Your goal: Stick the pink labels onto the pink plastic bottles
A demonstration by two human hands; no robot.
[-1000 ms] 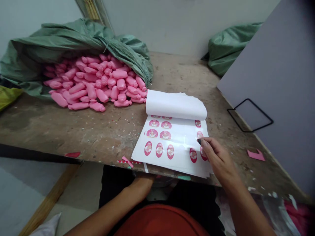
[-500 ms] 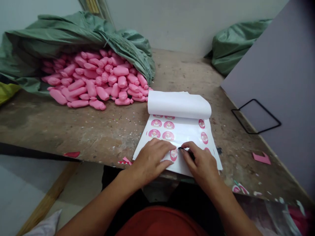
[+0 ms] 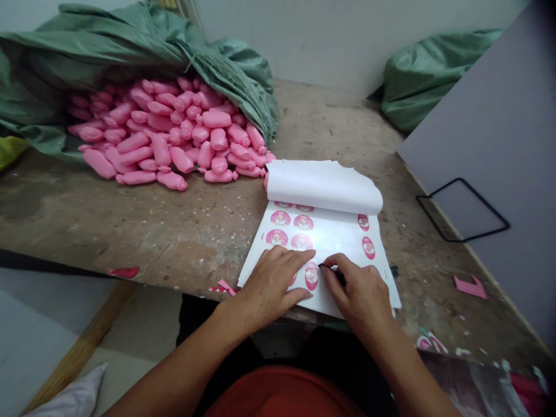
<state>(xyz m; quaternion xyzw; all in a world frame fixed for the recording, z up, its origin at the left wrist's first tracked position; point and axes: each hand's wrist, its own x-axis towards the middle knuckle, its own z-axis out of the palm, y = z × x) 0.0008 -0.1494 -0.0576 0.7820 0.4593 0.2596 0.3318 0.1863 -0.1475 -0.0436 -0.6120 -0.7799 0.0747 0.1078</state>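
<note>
A stack of white sticker sheets (image 3: 343, 231) printed with pink oval labels lies in front of me, its top sheets rolled back at the far end. My left hand (image 3: 278, 277) rests on the lower left of the stack, fingers and thumb apart around an oval pink label (image 3: 311, 275). Just right of that label, my right hand (image 3: 358, 286) pinches a small black tool (image 3: 337, 274) with a thin tip pointing left, close to the paper. Most of the tool is hidden by the fingers, so its kind does not show.
Pink plastic bottles (image 3: 174, 139) spill from a green woven sack (image 3: 108, 37) on the left of the worn wooden table (image 3: 174, 231). Another green sack (image 3: 428, 81) is at the back right. A black wire frame (image 3: 463, 209) and pink scraps (image 3: 471, 286) lie at right.
The view has shifted slightly, so the scene sits a little to the right. My left index finger has moved a little away from the label; my right hand keeps its pinch.
</note>
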